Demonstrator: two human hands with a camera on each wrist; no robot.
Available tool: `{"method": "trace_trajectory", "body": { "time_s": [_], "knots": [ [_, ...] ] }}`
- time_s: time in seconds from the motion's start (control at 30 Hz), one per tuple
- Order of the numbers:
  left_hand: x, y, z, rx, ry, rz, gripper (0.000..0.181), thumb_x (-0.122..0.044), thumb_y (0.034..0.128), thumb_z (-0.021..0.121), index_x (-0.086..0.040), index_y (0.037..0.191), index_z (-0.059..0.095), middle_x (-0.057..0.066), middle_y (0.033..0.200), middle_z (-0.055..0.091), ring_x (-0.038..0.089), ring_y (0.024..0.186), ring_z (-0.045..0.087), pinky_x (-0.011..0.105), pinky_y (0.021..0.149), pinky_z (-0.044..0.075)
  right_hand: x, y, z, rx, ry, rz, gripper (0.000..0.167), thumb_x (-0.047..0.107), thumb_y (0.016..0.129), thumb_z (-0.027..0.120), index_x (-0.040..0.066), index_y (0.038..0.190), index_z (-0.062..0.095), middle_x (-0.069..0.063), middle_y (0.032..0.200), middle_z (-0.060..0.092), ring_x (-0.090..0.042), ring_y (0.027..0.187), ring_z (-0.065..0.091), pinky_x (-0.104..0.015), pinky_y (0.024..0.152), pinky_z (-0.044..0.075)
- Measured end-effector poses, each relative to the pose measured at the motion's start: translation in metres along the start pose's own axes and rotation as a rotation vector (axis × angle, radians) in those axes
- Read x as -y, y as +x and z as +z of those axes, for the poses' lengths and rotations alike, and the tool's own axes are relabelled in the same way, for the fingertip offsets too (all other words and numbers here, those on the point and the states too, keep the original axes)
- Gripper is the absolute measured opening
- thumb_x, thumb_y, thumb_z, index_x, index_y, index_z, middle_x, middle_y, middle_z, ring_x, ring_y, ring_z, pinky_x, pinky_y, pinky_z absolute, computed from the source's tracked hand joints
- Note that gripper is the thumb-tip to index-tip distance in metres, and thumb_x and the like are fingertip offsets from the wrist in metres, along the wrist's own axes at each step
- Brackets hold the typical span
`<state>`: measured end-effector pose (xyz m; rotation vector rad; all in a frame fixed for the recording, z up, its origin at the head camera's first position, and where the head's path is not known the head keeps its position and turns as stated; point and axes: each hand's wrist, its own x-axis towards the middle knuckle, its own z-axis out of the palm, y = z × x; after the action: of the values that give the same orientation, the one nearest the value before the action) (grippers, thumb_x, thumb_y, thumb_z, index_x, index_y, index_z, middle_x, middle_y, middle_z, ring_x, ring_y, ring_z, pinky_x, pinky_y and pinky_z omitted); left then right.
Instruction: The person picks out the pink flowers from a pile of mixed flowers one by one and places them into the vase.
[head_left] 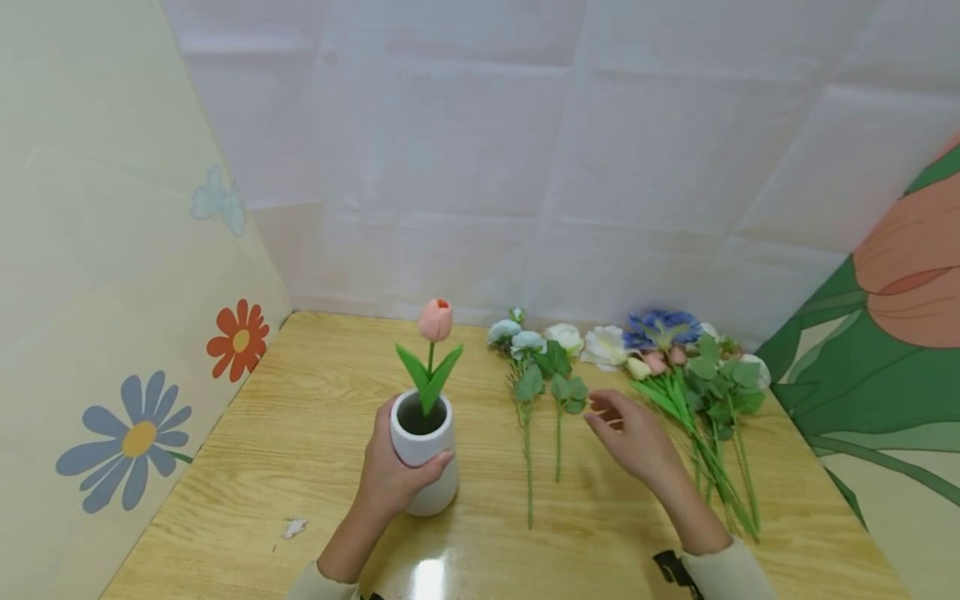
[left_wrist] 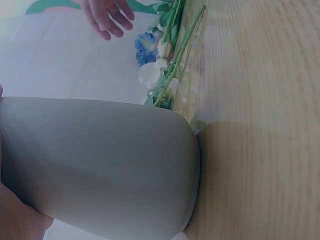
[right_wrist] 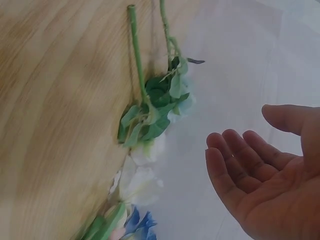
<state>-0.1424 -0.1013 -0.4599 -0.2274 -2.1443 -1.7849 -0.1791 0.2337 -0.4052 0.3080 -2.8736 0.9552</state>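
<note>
A white vase (head_left: 435,492) stands on the wooden table, and a pink tulip (head_left: 436,322) with green leaves rises from its mouth. Wrapped round the vase's upper part is my left hand (head_left: 390,475); the left wrist view shows the vase (left_wrist: 100,165) close up. My right hand (head_left: 637,437) is over the table just right of a short-stemmed white flower (head_left: 564,337), its fingers relaxed and holding nothing. In the right wrist view the right hand (right_wrist: 270,185) has loosely bent fingers and a thumb held apart. Pale blue flowers (head_left: 528,343) lie between vase and right hand.
At the right of the table (head_left: 300,433) lies a pile of blue, white and pink flowers (head_left: 663,329) with long green stems. A small pale scrap (head_left: 295,527) is near the front left. A white cloth wall (head_left: 450,167) closes off the back; printed panels stand at both sides.
</note>
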Motion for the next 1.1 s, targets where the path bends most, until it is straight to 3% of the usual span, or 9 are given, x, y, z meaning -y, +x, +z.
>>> {"method": "trace_trajectory", "body": {
  "time_s": [0.43,0.7,1.1],
  "knots": [
    [0.000,0.000,0.000,-0.002,0.001,-0.007,0.091,-0.013,0.0682,0.091,-0.006,0.144,0.040,0.009,0.122,0.063,0.025,0.103,0.062,0.046,0.089,0.051,-0.034,-0.009,-0.011,-0.003,-0.068,0.079,0.047,0.028,0.102,0.062,-0.004,0.137,0.055,-0.027,0.126,0.063,-0.043,0.106,0.065,-0.052,0.080,0.056],
    [0.000,0.000,0.000,0.000,-0.001,-0.008,0.091,-0.013,0.0683,0.091,-0.005,0.144,0.040,0.009,0.122,0.063,0.025,0.103,0.062,0.047,0.088,0.051,-0.054,-0.012,-0.021,0.036,-0.095,0.155,0.055,0.033,0.104,0.056,-0.006,0.141,0.049,-0.030,0.130,0.060,-0.046,0.111,0.062,-0.054,0.081,0.054],
    [0.000,0.000,-0.001,0.018,-0.017,0.003,0.090,-0.014,0.0698,0.090,-0.007,0.144,0.040,0.009,0.122,0.062,0.025,0.103,0.062,0.047,0.088,0.050,-0.084,-0.016,-0.038,0.067,-0.159,0.263,0.053,0.026,0.104,0.054,-0.012,0.140,0.046,-0.036,0.131,0.056,-0.051,0.113,0.059,-0.057,0.084,0.051]
  ]
}}
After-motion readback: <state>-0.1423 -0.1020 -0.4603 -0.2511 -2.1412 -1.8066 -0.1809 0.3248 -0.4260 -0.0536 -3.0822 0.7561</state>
